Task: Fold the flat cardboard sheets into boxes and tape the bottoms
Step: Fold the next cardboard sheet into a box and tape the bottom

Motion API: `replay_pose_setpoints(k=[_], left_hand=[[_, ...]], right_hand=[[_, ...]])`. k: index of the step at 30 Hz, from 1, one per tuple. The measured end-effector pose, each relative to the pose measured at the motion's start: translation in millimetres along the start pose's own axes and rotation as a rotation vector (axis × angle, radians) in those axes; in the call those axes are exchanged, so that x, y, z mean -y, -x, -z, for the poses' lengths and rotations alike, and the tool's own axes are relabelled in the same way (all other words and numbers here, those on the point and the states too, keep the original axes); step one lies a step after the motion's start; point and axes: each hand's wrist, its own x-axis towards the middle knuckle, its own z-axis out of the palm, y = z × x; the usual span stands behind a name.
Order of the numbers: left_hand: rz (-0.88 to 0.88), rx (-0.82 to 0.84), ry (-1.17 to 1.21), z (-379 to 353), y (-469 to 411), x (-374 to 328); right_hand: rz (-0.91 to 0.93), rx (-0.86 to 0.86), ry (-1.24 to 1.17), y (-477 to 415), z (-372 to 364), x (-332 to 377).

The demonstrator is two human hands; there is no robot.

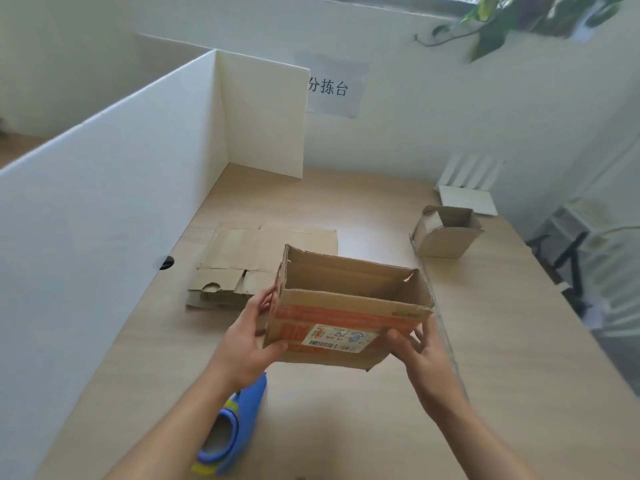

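The person holds one box (346, 306) in the air over the bench (346, 427), with its open top up. The left hand (252, 327) grips its left edge, thumb on the front. The right hand (422, 348) pinches its lower right corner, with the fingers quite loose. This box looks already folded. Its underside is hidden, so tape there cannot be confirmed.

Behind the box and to the left, flat sheets (242, 265) lie waiting, so more folding is probably left. Behind it to the right stands a smaller box (446, 233), tilted. A blue tape dispenser (235, 420) lies under the left forearm, below the box.

The box front has red print and a white barcode label (341, 337), upside down and not clearly readable. Far behind the box, a wall sign (327, 88) reads "分拣台".
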Motion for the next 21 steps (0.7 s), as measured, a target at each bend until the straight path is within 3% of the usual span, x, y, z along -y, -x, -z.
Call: replay_pose_setpoints(k=[10,21], left_hand=[[0.121,-0.045,0.128,-82,105,-5],[0.112,-0.215,0.059,-94,177,-9]], right_hand=[[0.025,-0.026,0.096,114,62,-29],[0.038,0.086,0.21,163,60,-70]])
